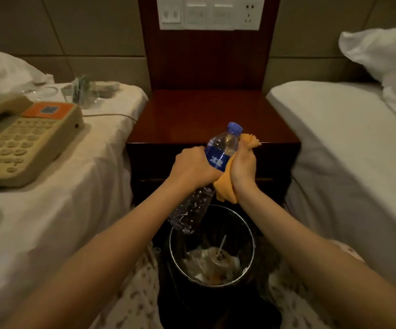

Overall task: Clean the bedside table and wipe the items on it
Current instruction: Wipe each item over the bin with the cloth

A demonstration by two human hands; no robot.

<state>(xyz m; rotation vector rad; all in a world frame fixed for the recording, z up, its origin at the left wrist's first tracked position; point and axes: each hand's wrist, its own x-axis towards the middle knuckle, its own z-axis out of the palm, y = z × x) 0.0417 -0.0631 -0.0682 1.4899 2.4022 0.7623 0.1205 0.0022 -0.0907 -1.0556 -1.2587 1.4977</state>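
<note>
below your arms a waste bin [212, 245] holds rubbish. above it your left hand [192, 166] grips a tilted water bottle [206, 176], while your right hand [243, 162] presses an orange cloth [225, 188] against it. beyond, the dark bench [206, 115] sits bare; a telephone [23, 138] lies on the left bed [73, 186].

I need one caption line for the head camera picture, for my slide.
Left hand holds a water bottle while right hand wipes it with an orange cloth above a trash bin.

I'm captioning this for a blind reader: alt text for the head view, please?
Between two beds, a left hand holds a water bottle while a right hand wipes it with an orange cloth, above a bin.
</note>
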